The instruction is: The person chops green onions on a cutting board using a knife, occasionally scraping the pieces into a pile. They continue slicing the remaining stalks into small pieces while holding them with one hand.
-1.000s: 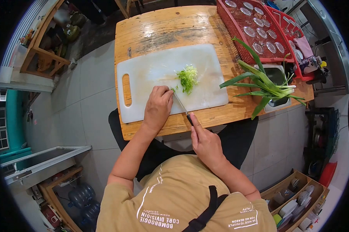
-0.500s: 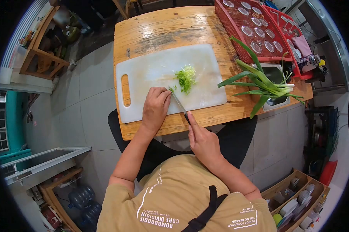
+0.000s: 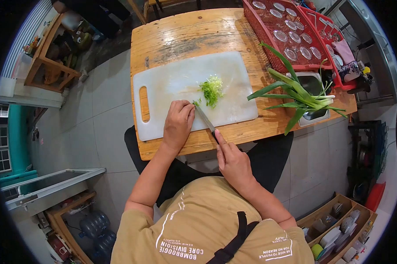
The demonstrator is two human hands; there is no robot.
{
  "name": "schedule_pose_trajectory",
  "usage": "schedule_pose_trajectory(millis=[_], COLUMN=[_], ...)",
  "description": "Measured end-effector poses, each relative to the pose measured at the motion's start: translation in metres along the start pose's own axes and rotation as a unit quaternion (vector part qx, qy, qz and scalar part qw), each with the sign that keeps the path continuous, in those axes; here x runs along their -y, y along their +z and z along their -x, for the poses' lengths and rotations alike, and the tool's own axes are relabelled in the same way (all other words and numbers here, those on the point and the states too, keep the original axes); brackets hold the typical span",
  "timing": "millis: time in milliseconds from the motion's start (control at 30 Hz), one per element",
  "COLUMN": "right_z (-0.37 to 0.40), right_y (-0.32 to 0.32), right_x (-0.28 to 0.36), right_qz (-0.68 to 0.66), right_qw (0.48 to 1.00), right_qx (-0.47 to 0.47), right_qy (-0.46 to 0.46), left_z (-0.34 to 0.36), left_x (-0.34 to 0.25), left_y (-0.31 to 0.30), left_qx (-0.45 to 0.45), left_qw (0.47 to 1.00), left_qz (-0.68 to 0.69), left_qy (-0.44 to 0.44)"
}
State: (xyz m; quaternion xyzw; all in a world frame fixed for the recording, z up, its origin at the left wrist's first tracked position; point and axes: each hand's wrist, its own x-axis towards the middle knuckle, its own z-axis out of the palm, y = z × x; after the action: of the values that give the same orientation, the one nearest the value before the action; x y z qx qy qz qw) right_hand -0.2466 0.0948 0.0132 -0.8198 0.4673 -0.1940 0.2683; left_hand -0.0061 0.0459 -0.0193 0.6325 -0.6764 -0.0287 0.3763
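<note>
A white cutting board (image 3: 163, 88) lies on the wooden table in front of me. My left hand (image 3: 178, 123) rests on its near part, fingers curled and closed on a spring onion that they mostly hide; a bit of green shows at the fingertips. My right hand (image 3: 233, 160) grips the black handle of a knife (image 3: 206, 117). The blade slants up to the left, its tip beside my left fingertips. Just beyond it sits a small heap of chopped spring onion (image 3: 212, 91), pale at the far side and green nearer me.
Whole spring onions (image 3: 306, 100) lie across a metal container (image 3: 312, 81) at the table's right edge. Behind them stands a red crate (image 3: 262, 33) of upturned glasses, with another red basket (image 3: 315, 20) beside it. The board's handle slot is on the left.
The knife and my right hand have shifted slightly down and right. My left hand stays nearly in place, and the chopped heap looks the same.
</note>
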Motion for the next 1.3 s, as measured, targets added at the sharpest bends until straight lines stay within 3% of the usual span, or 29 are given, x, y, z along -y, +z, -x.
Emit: schedule_pose_trajectory(millis=[167,333,533,1300], right_z=[-0.001,-0.006,-0.005,-0.02], right_y=[-0.002,-0.005,-0.016,0.001], right_x=[0.0,0.0,0.003,0.009], right_qz=[-0.002,-0.102,-0.106,-0.011], right_qw=[1.0,0.994,0.994,1.0], right_qx=[0.001,-0.041,-0.017,-0.007], right_qy=[0.007,0.021,0.037,0.011], left_z=[0.0,-0.002,-0.005,-0.004], left_x=[-0.003,-0.001,-0.002,-0.006], left_y=[0.0,0.0,0.001,0.002], left_qx=[0.005,0.004,0.006,-0.007], left_qw=[1.0,1.0,1.0,1.0], left_qz=[-0.005,0.0,-0.003,-0.002], left_qy=[-0.001,0.002,0.024,-0.01])
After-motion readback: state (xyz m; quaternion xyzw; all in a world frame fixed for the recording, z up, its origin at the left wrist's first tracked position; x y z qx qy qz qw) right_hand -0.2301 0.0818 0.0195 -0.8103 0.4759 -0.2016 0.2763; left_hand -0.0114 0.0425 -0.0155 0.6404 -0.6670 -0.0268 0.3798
